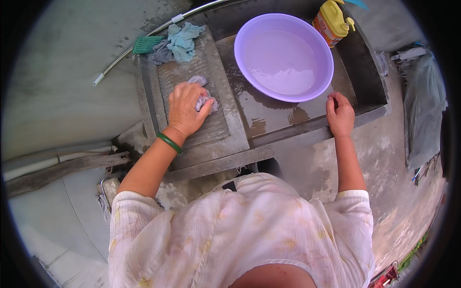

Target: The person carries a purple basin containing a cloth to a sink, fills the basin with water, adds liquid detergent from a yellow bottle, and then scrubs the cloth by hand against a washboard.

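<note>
My left hand point(187, 106), with a green bangle at the wrist, is closed over a small wet pale cloth point(207, 102) on the ribbed concrete washboard point(212, 135). Part of the cloth shows beyond my fingers and thumb. On the right, my right hand point(339, 113) is at the front edge of the concrete sink point(288, 138), fingers curled, with nothing seen in it. Between and beyond my hands, a purple plastic basin point(284, 99) holding cloudy water stands in the sink. A light-blue cloth point(183, 41) and a grey cloth point(161, 53) lie at the washboard's far end.
A green scouring pad point(147, 44) lies beside the grey cloth. A metal pole point(133, 48) leans along the left wall. The yellow pump bottle point(331, 23) stands in the sink's far right corner. Plastic sheeting point(425, 111) is at the right, and a wooden beam point(68, 169) at the left.
</note>
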`<state>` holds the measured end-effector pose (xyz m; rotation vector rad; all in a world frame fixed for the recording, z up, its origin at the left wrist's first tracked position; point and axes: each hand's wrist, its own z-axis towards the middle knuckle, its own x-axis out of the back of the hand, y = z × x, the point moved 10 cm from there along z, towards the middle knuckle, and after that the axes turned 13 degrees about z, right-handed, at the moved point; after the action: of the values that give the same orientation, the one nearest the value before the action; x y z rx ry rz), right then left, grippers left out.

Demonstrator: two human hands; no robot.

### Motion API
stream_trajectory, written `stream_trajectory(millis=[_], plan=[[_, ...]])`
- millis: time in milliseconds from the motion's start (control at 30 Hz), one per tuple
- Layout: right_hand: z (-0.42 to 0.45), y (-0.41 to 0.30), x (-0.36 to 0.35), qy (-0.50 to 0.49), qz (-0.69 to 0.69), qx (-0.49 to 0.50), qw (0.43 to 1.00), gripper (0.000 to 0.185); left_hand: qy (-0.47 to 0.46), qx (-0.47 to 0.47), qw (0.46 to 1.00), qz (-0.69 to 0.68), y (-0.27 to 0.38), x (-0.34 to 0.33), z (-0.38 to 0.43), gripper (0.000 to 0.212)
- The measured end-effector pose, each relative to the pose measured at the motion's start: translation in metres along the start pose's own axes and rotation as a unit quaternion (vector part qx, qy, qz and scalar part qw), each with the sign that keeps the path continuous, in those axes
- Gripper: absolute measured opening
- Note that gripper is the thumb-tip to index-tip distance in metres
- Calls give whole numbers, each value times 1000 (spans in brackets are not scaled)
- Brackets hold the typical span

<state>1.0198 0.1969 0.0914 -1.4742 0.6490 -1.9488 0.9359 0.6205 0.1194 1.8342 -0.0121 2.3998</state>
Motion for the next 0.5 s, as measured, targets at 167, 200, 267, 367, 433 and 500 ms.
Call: stream_trajectory(millis=[167,200,267,367,433,500], plan=[[1,2,-7,-32,27,-31,999,16,7,169,984,59,-65,-47,13,26],[1,-4,-6,-25,20,-9,999,16,-6,207,975,75,-80,-53,34,26],[4,-1,-7,-31,15,-22,999,16,37,217,970,103,-89,-54,64,28],[2,1,-7,-31,10,-24,999,16,103,124,981,103,-77,-50,71,32],[5,0,-5,-23,-4,-5,1000,16,13,49,998,27,-63,-65,67,34],[5,1,-6,-21,-23,16,999,17,14,1,1000,-6,-35,-32,45,30]])
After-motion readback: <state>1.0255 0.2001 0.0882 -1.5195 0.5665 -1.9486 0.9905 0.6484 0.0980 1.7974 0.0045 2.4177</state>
